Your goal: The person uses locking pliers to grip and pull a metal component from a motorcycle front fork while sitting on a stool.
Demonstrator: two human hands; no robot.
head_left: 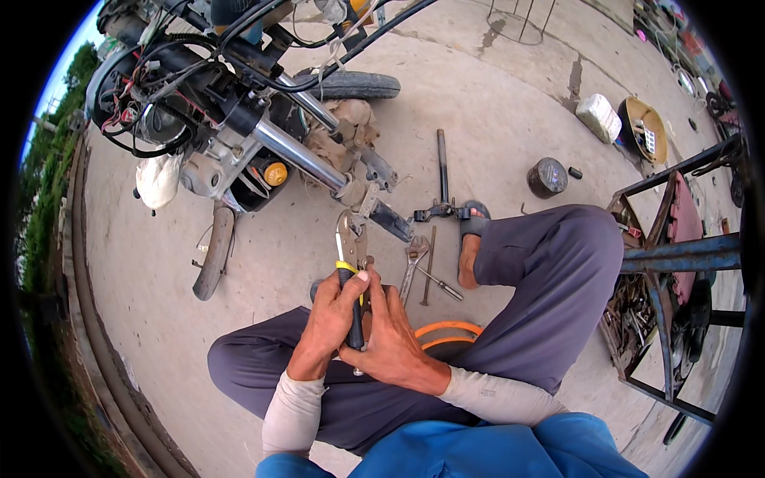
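Locking pliers (344, 239) with a metal head and black-and-yellow grips stand between my hands above my lap. My left hand (323, 323) is closed around one side of the grips. My right hand (390, 342) wraps the other side, its fingers pressed near the pivot. Just beyond the jaws is the lower end of a motorcycle fork (362, 199); whether they touch it I cannot tell. An adjustable wrench (413, 267) lies on the ground right of my hands, with a screwdriver (446, 288) and a thin rod (430, 267) beside it.
A partly dismantled motorcycle (263, 135) with hanging cables stands at the upper left. A steering stem (443, 175) lies near my foot. A round tin (547, 178), a white block (598, 118) and a tan basin (644, 131) sit farther right. A metal tool rack (685, 255) stands at my right.
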